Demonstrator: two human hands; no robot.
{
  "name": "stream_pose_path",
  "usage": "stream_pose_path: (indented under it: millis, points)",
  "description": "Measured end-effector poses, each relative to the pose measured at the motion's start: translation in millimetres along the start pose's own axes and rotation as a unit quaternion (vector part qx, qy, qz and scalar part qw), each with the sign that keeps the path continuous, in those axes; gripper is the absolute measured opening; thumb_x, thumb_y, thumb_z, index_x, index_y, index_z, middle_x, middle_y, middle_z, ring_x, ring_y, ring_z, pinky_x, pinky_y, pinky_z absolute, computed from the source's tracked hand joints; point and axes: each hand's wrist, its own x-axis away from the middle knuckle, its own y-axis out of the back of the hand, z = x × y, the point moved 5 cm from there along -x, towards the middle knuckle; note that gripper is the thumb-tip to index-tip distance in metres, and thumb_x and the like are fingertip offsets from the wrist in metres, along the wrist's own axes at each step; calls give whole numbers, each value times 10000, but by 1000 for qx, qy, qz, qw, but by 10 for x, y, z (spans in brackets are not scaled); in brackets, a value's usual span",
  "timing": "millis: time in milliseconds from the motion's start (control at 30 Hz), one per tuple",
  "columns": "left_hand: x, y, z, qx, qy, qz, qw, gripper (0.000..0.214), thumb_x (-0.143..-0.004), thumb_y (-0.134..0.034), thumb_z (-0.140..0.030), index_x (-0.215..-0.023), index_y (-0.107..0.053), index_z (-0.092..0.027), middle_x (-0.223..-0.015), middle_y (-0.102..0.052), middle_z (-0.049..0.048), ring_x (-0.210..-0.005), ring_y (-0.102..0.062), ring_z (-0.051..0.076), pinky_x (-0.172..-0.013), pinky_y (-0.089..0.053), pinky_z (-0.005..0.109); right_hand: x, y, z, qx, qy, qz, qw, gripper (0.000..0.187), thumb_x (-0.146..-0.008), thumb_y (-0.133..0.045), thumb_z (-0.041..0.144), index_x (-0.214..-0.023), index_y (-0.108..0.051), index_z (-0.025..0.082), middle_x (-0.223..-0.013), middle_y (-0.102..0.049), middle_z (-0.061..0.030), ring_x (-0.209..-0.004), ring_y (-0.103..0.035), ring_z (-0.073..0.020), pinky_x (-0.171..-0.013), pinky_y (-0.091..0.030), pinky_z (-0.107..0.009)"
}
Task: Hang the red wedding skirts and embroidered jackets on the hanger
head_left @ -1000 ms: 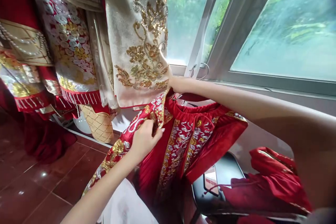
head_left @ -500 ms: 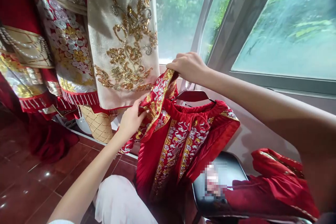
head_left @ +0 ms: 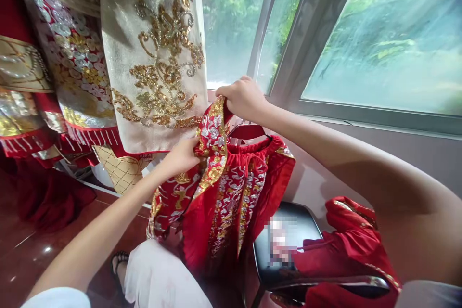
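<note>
A red jacket [head_left: 212, 130] with gold and silver embroidery is held up between my hands. My right hand [head_left: 243, 97] pinches its collar edge at the top. Lower down, my left hand [head_left: 186, 156] grips the front edge, fingers partly hidden by the cloth. Behind and beneath the jacket hangs a red pleated skirt [head_left: 265, 178] with a gathered waistband and embroidered front panels. A dark hanger [head_left: 249, 127] shows above the skirt's waist.
Cream and red embroidered garments [head_left: 155, 57] hang at the left. A black chair [head_left: 288, 216] at the lower right bears folded red clothing [head_left: 346, 245] and a blurred-out item. Windows [head_left: 390, 57] line the wall behind. My white-clad knee [head_left: 162, 274] is below.
The view has shifted, moving the scene leftward. The jacket's front now hangs lower and more open beneath my left hand, covering part of the skirt.
</note>
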Motion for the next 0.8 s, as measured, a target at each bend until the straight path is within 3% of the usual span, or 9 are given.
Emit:
stream_pose_path:
  millis: [167,300,400,533,700,800]
  points:
    - [-63,403,-142,-27,-36,118,992,385,-639,-641,-212,-1023,-633,-190,-1053,-693,36,-948,-633,231,-862,-448,305,168,73,-139,-72,-30,33,996,362,-737,-391,83,-946,-676,154,-813,-649,-72,-725,-530,-171,-657,-328,-301]
    - [-105,513,-231,-25,-8,185,982,304,-617,-657,-246,-915,-646,-189,-956,-703,24,-880,-643,223,-819,-464,290,263,7,-183,-78,-57,23,995,330,-780,-385,108,-950,-667,132,-874,-660,-107,-778,-549,-190,-685,-346,-304]
    - [-70,531,-259,-32,19,153,988,426,-596,-689,-292,-1002,-624,-183,-1035,-688,63,-934,-637,253,-833,-472,311,248,-48,-111,-63,-77,45,994,304,-822,-371,138,-923,-655,98,-919,-654,-156,-783,-558,-208,-664,-356,-312]
    - [24,499,-288,-40,45,71,996,655,-555,-694,-278,-1173,-518,-156,-1196,-621,121,-1065,-595,290,-920,-456,359,202,-116,40,-70,-22,124,990,323,-873,-351,179,-960,-646,79,-935,-650,-171,-782,-572,-211,-643,-365,-309]
    - [75,317,-305,-47,56,97,993,634,-573,-629,-246,-1190,-520,-152,-1167,-633,85,-1055,-599,298,-959,-452,399,178,-183,66,-81,-10,169,982,342,-860,-364,184,-971,-668,77,-968,-650,-200,-841,-593,-258,-635,-383,-326]
    - [40,340,-291,-19,79,53,995,705,-551,-642,-262,-1237,-509,-164,-1258,-569,124,-1169,-535,329,-962,-458,421,170,-226,101,-89,-51,161,982,345,-846,-383,177,-1028,-659,77,-1006,-648,-209,-879,-602,-273,-634,-388,-324]
